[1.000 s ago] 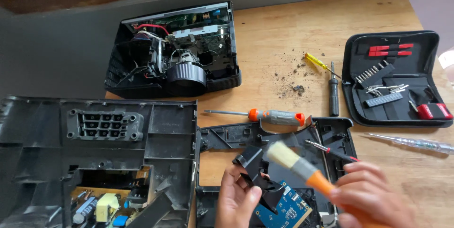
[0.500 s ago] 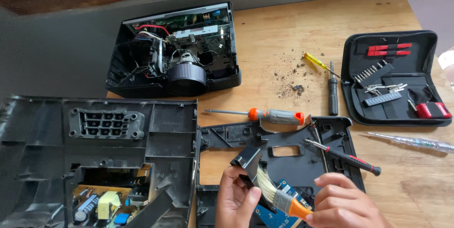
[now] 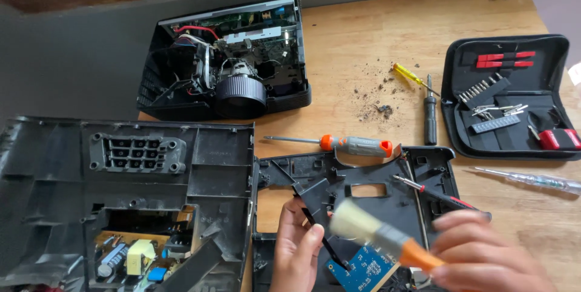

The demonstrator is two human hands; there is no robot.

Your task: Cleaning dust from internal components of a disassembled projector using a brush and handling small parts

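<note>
- Currently, a wooden bench (image 3: 363, 44) is seen from above, strewn with parts of a dismantled electronic device.
- At the lower centre of the frame, the left hand (image 3: 298, 249) is closed around a small black plastic part (image 3: 315, 198), held over a black frame panel (image 3: 387, 189).
- At the lower right, the right hand (image 3: 484, 259) is wrapped around the orange handle of a paintbrush (image 3: 378, 234); its pale bristles are blurred, just above a blue circuit board (image 3: 363, 268) at the bottom edge.
- Disassembly is judged well advanced: a large black cover (image 3: 121, 189) lies inverted at the left, with a power board exposed in its lower part.
- At the upper centre, the opened chassis (image 3: 230, 62) is shown with its lens, wiring and green board laid bare.
- Dust cleaning is judged to be under way; dark crumbs (image 3: 378, 107) lie scattered on the bench right of the chassis.
- Nothing is seen reassembled; cover, frame and chassis all lie apart.
- Tools are left out: an orange-and-grey screwdriver (image 3: 351, 144) above the frame panel, a red-and-black one (image 3: 439, 196) on it, and an open tool case (image 3: 508, 98) at the upper right.
</note>
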